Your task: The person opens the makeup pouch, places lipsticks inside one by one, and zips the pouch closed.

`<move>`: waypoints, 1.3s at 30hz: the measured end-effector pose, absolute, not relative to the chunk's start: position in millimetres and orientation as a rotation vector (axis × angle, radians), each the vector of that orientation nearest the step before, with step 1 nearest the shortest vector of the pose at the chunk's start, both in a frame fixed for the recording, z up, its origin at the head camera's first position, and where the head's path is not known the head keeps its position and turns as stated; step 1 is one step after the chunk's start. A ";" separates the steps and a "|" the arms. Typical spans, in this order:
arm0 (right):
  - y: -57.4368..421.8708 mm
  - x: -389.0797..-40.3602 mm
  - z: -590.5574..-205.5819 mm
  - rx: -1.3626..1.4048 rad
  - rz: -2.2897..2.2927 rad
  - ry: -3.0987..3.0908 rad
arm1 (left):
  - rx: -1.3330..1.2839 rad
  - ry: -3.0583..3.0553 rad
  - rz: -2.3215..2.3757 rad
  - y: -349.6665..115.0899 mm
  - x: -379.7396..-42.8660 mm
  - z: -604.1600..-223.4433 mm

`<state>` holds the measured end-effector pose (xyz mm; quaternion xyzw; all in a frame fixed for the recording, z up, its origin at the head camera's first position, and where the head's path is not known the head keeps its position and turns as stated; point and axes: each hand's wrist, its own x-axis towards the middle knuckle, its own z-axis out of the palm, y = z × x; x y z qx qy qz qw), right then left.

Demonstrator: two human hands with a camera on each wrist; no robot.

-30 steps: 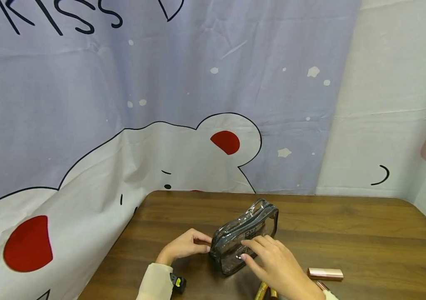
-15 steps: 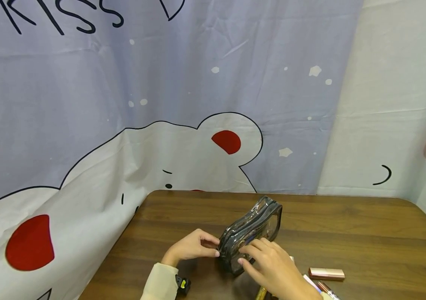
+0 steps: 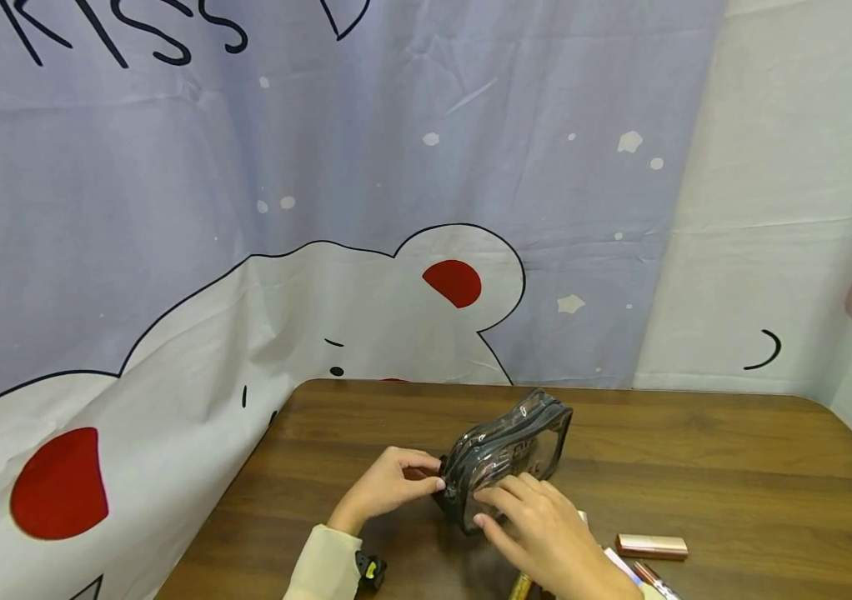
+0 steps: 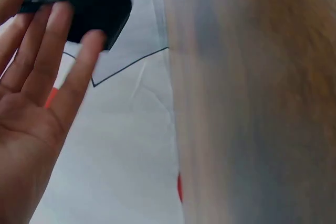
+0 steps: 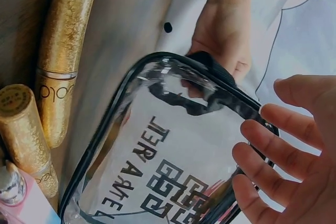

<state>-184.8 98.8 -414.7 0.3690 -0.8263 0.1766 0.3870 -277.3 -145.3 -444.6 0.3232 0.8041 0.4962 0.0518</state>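
Note:
A see-through toiletry pouch [image 3: 519, 450] with black trim stands tilted on the table, its zipped side up. Dark lettering shows through its clear wall [image 5: 157, 166] in the right wrist view. At the pouch's left end, my left hand [image 3: 388, 487] pinches the black end tab between thumb and forefinger. In the left wrist view the other fingers of that left hand [image 4: 37, 82] lie fairly straight below the dark pouch end [image 4: 100, 3]. My right hand [image 3: 546, 533] is beside the pouch's near side, fingers [image 5: 278, 156] spread and slightly bent, gripping nothing.
Two gold tubes [image 5: 60, 61] lie near the pouch, beside a pink-and-white box [image 5: 31, 198]. A rose-gold tube [image 3: 651, 547] and slim cosmetic sticks [image 3: 654, 579] lie right of my right hand. A printed curtain [image 3: 396, 167] hangs behind the wooden table [image 3: 734, 467].
The pouch has shifted to the right and slightly away, and my left hand has moved along with it. My right hand has barely moved.

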 end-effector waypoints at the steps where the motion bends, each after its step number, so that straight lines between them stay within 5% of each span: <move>1: 98.3 -184.9 -414.3 0.943 0.458 -2.092 | 1.003 2.463 1.530 -144.5 -276.2 -442.8; 21: 85.2 -187.7 -403.2 0.883 0.485 -1.971 | 1.257 2.506 1.575 -128.6 -267.3 -431.3; 39: 79.6 -189.3 -409.6 0.680 0.272 -1.997 | 1.099 2.452 1.576 -122.1 -261.6 -428.5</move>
